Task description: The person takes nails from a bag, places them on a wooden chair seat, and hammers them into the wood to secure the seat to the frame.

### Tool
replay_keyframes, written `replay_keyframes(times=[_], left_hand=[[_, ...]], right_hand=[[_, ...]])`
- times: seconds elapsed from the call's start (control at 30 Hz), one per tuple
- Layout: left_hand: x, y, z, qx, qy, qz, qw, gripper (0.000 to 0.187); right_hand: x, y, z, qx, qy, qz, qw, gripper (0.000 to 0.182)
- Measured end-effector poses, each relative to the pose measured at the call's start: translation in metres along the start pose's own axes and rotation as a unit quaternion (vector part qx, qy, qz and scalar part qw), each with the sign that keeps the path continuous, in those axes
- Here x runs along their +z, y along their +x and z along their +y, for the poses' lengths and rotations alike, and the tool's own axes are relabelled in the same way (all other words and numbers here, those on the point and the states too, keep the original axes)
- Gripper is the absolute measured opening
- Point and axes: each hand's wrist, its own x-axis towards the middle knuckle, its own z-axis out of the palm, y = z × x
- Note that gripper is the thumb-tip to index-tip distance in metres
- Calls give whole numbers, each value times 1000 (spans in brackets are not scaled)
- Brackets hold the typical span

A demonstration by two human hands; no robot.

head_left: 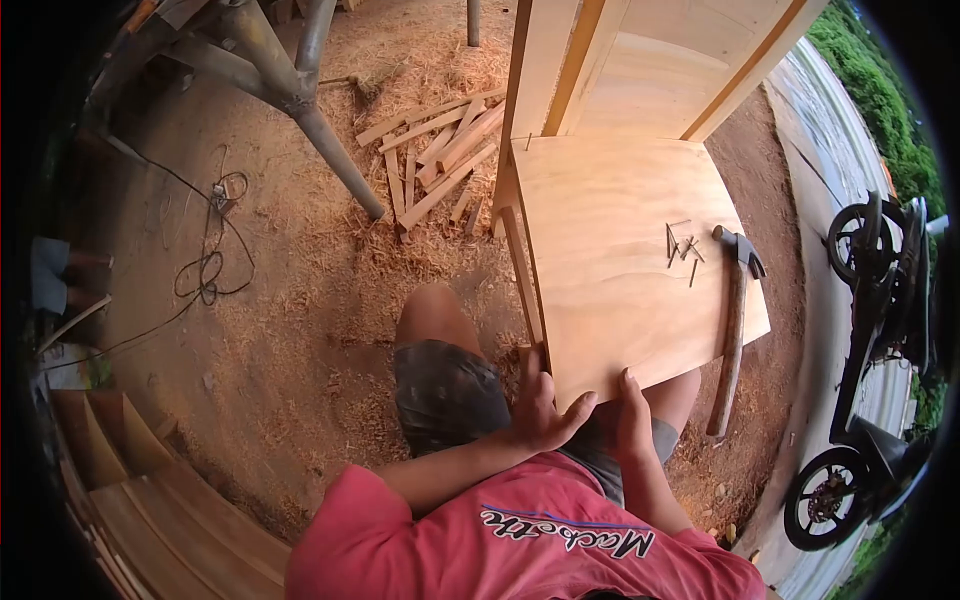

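A pale plywood panel [620, 290] lies over my lap, its far edge meeting an upright wooden frame [690, 70]. My left hand [545, 412] grips the panel's near left corner, fingers along the side and thumb stretched by the near edge. My right hand [632, 418] holds the near edge, thumb on top and the other fingers hidden underneath. Several loose nails [685, 245] rest on the panel. To their right lies a claw hammer [736, 330], its head on the panel and its handle reaching past the edge. A thin nail [528, 143] appears at the far left corner.
Wood offcuts [440, 150] are heaped among shavings beyond my knee. Metal legs [335, 150] stand at upper left, near a tangled cord [210, 270]. Wooden shelving [170, 530] sits lower left. A motorcycle [865, 350] is parked at right. Another person's legs [60, 280] show far left.
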Motion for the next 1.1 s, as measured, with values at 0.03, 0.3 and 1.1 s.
replay_keyframes(times=[0.03,0.3,1.1], left_hand=[[-2,4,2,36,38,14,999,54],[5,2,-9,25,-14,69,997,19],[4,7,-15,76,-11,116,990,24]], right_hand=[[-9,-10,-11,12,-141,-62,988,44],[3,-43,-53,-436,-526,-152,715,49],[24,9,-56,-510,-699,-190,464,49]])
